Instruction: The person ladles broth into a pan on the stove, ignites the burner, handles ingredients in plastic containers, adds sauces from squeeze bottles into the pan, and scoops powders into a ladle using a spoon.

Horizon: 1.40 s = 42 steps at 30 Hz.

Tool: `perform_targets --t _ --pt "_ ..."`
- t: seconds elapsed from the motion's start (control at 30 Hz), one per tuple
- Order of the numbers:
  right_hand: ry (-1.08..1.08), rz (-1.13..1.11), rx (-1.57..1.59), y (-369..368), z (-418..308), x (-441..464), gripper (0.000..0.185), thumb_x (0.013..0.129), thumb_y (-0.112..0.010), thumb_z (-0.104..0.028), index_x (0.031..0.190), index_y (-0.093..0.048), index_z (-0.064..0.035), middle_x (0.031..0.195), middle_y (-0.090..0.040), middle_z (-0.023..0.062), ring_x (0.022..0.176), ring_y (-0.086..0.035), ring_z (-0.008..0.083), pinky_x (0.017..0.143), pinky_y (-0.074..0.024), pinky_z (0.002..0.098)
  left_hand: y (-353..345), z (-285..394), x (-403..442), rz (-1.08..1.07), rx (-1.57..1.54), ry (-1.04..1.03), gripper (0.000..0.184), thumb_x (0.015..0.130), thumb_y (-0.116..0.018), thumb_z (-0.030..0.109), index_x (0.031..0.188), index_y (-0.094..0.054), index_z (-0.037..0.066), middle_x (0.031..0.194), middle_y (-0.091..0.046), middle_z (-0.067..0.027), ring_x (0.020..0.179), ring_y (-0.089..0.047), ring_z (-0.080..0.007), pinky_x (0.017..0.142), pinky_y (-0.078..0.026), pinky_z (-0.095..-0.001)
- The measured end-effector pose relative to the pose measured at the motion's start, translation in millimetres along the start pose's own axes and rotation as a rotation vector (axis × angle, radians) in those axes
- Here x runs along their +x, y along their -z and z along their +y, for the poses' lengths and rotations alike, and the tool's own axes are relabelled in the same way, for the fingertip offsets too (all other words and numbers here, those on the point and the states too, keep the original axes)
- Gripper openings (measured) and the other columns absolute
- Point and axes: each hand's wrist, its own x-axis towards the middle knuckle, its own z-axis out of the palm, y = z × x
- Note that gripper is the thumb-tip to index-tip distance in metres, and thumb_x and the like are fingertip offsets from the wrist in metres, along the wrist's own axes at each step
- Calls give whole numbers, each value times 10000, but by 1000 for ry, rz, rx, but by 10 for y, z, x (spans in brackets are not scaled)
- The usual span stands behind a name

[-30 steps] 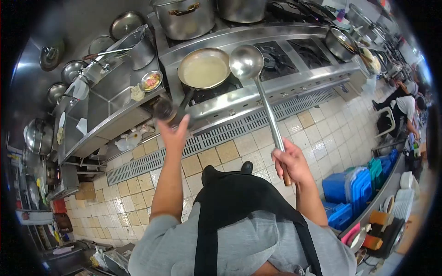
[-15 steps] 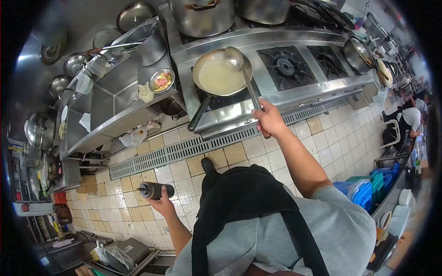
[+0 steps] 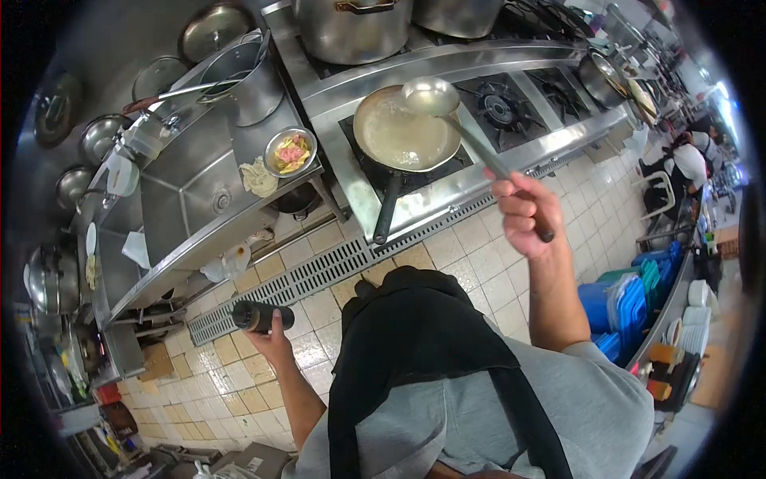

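Note:
My right hand (image 3: 531,211) is closed around the handle of a steel ladle (image 3: 431,97). The ladle's bowl is raised over the far right rim of a frying pan (image 3: 369,156) on the stove, and the pan holds a pale, cloudy liquid (image 3: 407,132). The pan's black handle (image 3: 388,209) points toward me, untouched. Down at my left side, my left hand (image 3: 275,345) grips a dark cylindrical bottle (image 3: 262,317), tilted nearly sideways with its black top to the left. Whether the ladle carries any liquid is hard to tell.
A metal bowl of pink and yellow food (image 3: 290,152) sits beside a crumpled cloth (image 3: 259,180) on the sink counter's edge. Large pots (image 3: 355,36) stand behind the pan. To its right are bare burners (image 3: 499,110). A floor grate (image 3: 319,275) runs below the stove.
My right hand has moved right and toward me, lifting the ladle up from the pan's liquid. My left hand still holds the bottle, now turned slightly. The view has shifted a little.

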Motion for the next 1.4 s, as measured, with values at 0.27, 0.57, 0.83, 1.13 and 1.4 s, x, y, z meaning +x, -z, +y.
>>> perform_targets --t 0.27,0.57,0.83,1.13,1.4 --pt "102 -194 -204 -1097 -560 192 292 976 -493 -147 1053 -448 131 877 -587 130 588 -620 101 436 -546 216 -378 -21 428 -99 -103 -33 482 818 -731 50 1208 -452 -3 1075 -573 -101 951 -572 -164 862 -475 -295" --pt "121 -166 -297 -2019 -1353 1250 208 923 -561 -109 1038 -498 52 793 -612 79 531 -560 114 432 -452 239 -780 147 178 -213 -18 -9 588 784 -765 70 1265 -434 0 1126 -570 -110 1016 -575 -193 924 -444 -307" --pt "476 -55 -1263 -1891 -1425 1890 112 904 -583 -106 845 -570 -12 650 -583 72 484 -544 145 406 -419 249 -959 287 -71 -218 89 5 613 766 -759 88 1286 -442 16 1137 -575 -111 1033 -568 -201 934 -436 -326" --pt "576 78 -1398 -439 -1068 745 603 864 -612 -43 1426 -394 -21 725 -519 2 507 -481 72 419 -389 237 -1733 786 258 -324 77 -78 580 767 -776 148 1243 -478 8 1104 -603 -105 977 -579 -187 894 -455 -316" --pt "-42 189 -887 517 -372 -163 549 903 -598 -54 1417 -404 -41 675 -509 -14 431 -455 58 361 -383 214 -2725 1218 637 -678 743 -183 758 692 -793 390 1281 -527 -5 1177 -638 -208 1072 -630 -307 929 -476 -382"
